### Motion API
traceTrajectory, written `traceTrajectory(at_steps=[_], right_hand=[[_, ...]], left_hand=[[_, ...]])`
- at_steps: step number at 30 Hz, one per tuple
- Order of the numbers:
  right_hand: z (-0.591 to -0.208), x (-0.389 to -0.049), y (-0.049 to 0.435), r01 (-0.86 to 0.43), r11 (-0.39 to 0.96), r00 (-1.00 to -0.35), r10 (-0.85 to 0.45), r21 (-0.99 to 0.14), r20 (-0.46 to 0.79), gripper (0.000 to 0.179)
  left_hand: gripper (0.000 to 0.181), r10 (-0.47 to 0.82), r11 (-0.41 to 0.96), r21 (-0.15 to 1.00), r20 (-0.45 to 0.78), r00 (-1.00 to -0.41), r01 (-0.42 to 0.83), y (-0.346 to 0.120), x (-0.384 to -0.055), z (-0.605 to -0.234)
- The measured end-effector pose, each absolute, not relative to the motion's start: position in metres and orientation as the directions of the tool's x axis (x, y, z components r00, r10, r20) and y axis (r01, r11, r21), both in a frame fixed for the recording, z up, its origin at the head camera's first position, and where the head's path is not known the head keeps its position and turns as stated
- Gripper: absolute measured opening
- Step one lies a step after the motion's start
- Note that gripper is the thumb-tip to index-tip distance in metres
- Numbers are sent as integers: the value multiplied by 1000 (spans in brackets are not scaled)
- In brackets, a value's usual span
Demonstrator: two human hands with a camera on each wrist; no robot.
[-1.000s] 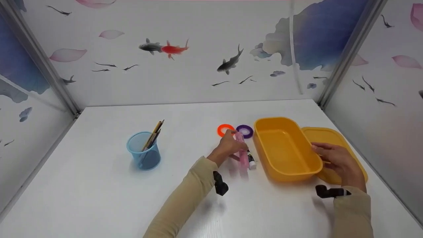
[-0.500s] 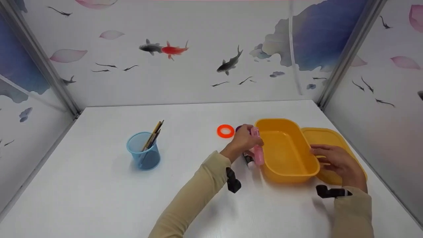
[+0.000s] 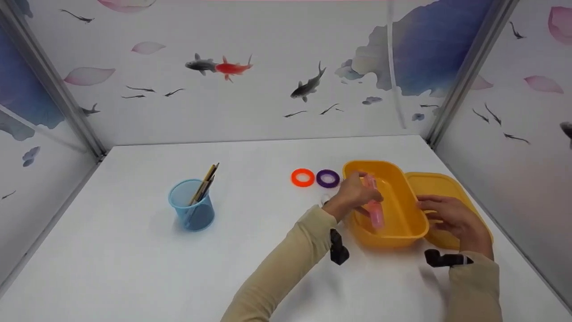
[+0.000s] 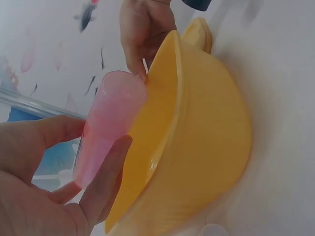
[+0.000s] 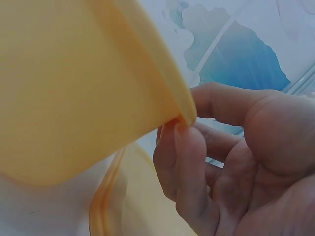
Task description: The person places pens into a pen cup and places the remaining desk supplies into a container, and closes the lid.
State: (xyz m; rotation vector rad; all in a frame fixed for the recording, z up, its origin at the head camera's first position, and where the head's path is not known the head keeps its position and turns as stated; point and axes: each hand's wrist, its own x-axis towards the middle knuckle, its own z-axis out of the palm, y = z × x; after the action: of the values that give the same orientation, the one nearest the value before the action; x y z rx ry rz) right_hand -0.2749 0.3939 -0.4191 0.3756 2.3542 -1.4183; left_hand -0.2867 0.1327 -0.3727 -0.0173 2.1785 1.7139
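My left hand (image 3: 353, 193) grips a pink translucent tube (image 3: 376, 217) between thumb and fingers, over the inside of the yellow plastic box (image 3: 400, 210). In the left wrist view the tube (image 4: 110, 108) stands tilted beside the box's near wall (image 4: 206, 128). My right hand (image 3: 453, 219) holds the box's right rim; the right wrist view shows its thumb and fingers pinching that rim (image 5: 184, 105). Left of the box lies a black and white stick, mostly hidden by my left hand and wrist; a white end (image 4: 214, 230) shows.
An orange ring (image 3: 302, 178) and a purple ring (image 3: 328, 178) lie left of the box. The yellow lid (image 3: 440, 181) rests under and right of it. Farther left stands a blue cup (image 3: 192, 214) with several pencils (image 3: 203, 188). Patterned walls bound the white table.
My left hand has carried the pink tube right, from beside the black and white stick to over the box. The purple ring is uncovered again. My right hand stays at the rim.
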Motion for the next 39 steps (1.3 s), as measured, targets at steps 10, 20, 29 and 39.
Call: traceTrajectory(at_steps=[10, 20, 29, 39], right_hand=[[-421, -275, 388, 396, 445, -905, 42, -803, -423, 77], [-419, -278, 384, 410, 431, -900, 48, -803, -434, 78], [-416, -278, 384, 409, 429, -901, 50, -805, -431, 78], [-420, -277, 393, 389, 446, -908, 39, -806, -416, 78]], left_hand=[[75, 170, 278, 941, -248, -954, -195, 154, -289, -390], [63, 131, 375, 896, -305, -943, -238, 174, -281, -400], [52, 134, 423, 875, -319, -938, -237, 180, -279, -407], [47, 193, 425, 890, -265, -945, -163, 178, -288, -411]])
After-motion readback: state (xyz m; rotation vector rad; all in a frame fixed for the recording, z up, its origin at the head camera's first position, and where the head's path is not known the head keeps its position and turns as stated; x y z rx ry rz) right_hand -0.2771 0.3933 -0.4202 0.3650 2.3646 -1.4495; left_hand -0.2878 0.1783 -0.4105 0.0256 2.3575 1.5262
